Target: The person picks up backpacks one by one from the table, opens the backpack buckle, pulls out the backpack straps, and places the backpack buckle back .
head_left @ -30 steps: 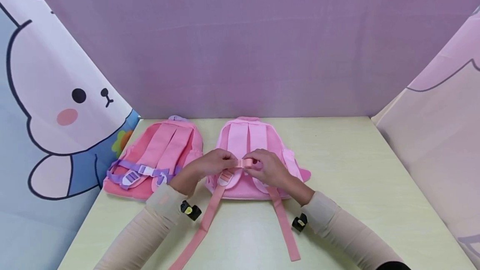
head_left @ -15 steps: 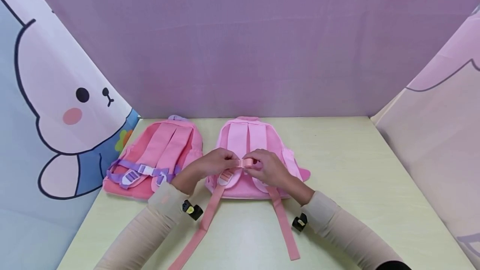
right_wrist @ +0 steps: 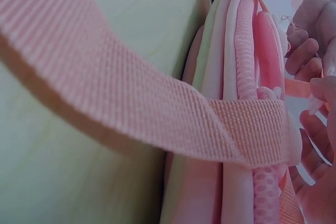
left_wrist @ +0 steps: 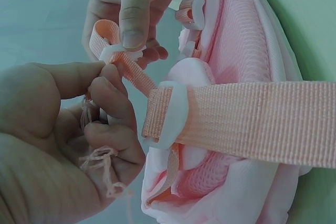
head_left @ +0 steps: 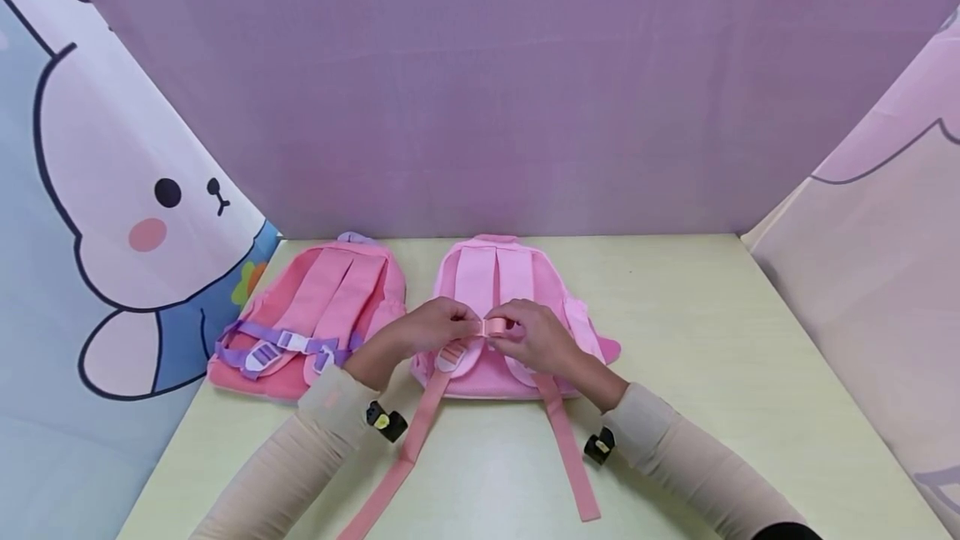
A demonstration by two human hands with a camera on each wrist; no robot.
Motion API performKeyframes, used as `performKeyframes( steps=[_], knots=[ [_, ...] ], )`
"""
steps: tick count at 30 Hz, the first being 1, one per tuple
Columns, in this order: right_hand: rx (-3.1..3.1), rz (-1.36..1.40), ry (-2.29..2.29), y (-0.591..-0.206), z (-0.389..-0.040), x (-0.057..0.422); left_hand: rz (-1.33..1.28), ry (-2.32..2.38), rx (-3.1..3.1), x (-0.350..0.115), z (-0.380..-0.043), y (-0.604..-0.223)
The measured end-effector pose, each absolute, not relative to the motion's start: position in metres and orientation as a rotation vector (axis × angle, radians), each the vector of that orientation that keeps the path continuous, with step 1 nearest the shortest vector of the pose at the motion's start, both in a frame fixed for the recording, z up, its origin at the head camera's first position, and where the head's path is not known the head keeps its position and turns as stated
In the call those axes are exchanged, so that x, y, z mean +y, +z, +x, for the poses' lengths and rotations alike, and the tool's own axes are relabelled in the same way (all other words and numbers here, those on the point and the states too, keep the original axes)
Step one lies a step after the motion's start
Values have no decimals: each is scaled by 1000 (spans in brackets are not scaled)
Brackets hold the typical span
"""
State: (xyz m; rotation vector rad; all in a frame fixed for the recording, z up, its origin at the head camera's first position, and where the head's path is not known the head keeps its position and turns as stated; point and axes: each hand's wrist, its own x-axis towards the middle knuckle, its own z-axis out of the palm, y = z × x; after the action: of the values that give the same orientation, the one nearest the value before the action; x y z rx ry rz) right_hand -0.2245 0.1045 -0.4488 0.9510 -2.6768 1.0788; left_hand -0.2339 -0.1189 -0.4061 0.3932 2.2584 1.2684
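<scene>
A light pink backpack [head_left: 471, 269] lies back side up on the table, its padded shoulder straps facing up. Above it, my left hand [head_left: 429, 326] pinches the narrow peach chest strap close to a small pale buckle [left_wrist: 111, 53]. From the other side my right hand [head_left: 536, 333] holds that buckle between thumb and fingers, with a loop of strap [left_wrist: 98, 36] standing up beside it. Loose threads [left_wrist: 100, 158] hang at the curled fingers of my left hand. A white strap adjuster [left_wrist: 176, 115] carries wide peach webbing [left_wrist: 262, 121] at the backpack's lower side.
To the left lies a second, coral pink backpack [head_left: 303, 298] with purple straps and a white buckle [head_left: 292, 341]. Two long webbing tails [head_left: 573, 465] run toward the front of the pale table [head_left: 690, 340]. A purple backdrop [head_left: 510, 107] rises behind.
My left hand and forearm have shifted very slightly right. The right hand keeps its place on the buckle, and both backpacks lie as before.
</scene>
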Motion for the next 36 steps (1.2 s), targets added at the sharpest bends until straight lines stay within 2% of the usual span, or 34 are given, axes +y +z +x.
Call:
performKeyframes(
  steps=[36],
  knots=[
    [-2695, 930, 1085, -450, -224, 103, 361, 1233, 2298, -122, -233, -408]
  ],
)
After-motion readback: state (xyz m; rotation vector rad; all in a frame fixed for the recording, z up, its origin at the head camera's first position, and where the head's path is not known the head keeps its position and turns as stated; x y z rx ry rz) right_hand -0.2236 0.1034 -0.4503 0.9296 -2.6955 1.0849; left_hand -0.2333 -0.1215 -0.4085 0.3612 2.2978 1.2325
